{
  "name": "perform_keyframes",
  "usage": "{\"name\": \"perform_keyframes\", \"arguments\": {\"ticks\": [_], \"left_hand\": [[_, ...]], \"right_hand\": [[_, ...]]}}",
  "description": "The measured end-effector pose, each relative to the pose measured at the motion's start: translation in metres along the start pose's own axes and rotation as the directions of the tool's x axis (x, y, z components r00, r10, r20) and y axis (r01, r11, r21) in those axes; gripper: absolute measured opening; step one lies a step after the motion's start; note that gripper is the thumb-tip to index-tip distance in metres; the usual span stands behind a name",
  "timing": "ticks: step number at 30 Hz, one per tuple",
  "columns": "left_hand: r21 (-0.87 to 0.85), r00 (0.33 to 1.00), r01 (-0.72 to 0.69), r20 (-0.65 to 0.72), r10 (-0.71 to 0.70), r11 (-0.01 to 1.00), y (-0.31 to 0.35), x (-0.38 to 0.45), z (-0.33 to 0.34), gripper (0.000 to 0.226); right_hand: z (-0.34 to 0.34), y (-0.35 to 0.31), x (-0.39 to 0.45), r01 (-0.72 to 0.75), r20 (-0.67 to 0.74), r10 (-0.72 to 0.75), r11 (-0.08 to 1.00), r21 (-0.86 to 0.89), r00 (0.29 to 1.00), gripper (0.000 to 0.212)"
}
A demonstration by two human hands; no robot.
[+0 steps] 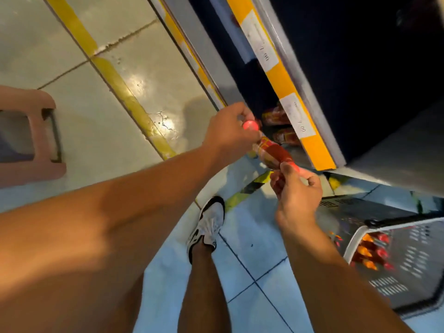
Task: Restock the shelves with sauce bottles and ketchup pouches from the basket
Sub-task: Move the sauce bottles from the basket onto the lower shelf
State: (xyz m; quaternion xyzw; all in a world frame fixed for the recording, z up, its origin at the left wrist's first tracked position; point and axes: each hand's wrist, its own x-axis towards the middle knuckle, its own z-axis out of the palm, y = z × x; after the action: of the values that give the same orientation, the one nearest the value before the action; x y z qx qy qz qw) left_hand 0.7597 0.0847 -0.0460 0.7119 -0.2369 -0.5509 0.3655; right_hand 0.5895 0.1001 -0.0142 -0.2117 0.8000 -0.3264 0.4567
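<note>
My left hand (228,131) grips a sauce bottle by its red cap (250,126), right at the mouth of the low shelf. My right hand (296,188) pinches the red cap of a second sauce bottle (274,153), a dark red one with a red and yellow label that lies tilted toward the shelf. Inside the dark shelf, more bottles (276,116) lie behind the yellow price strip (290,92). The grey basket (408,251) stands on the floor at lower right, with several red and orange capped bottles (371,251) in it.
A pink plastic stool (31,135) stands at the left on the tiled floor. A yellow floor line (113,75) runs along the shelf base. My foot in a white and black shoe (209,224) is planted below the hands. A grey shelf side panel (396,150) rises at right.
</note>
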Motion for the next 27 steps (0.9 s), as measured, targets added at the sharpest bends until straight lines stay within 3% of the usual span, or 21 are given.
{"name": "perform_keyframes", "arguments": {"ticks": [13, 22, 27], "left_hand": [[0.184, 0.984, -0.153, 0.117, 0.133, 0.971, -0.005, 0.049, 0.050, 0.017], [0.273, 0.960, -0.266, 0.158, 0.230, 0.924, 0.006, 0.068, 0.069, 0.036], [0.319, 0.945, -0.316, 0.195, 0.264, 0.893, 0.004, 0.062, 0.077, 0.043]], "right_hand": [[0.014, 0.013, 0.056, 0.023, 0.000, -0.023, 1.000, 0.001, 1.000, 0.019], [0.019, 0.019, 0.077, 0.105, 0.008, -0.106, 0.994, 0.035, 0.994, 0.010], [0.016, 0.025, 0.087, 0.082, -0.004, -0.082, 0.997, -0.005, 0.997, 0.024]]}}
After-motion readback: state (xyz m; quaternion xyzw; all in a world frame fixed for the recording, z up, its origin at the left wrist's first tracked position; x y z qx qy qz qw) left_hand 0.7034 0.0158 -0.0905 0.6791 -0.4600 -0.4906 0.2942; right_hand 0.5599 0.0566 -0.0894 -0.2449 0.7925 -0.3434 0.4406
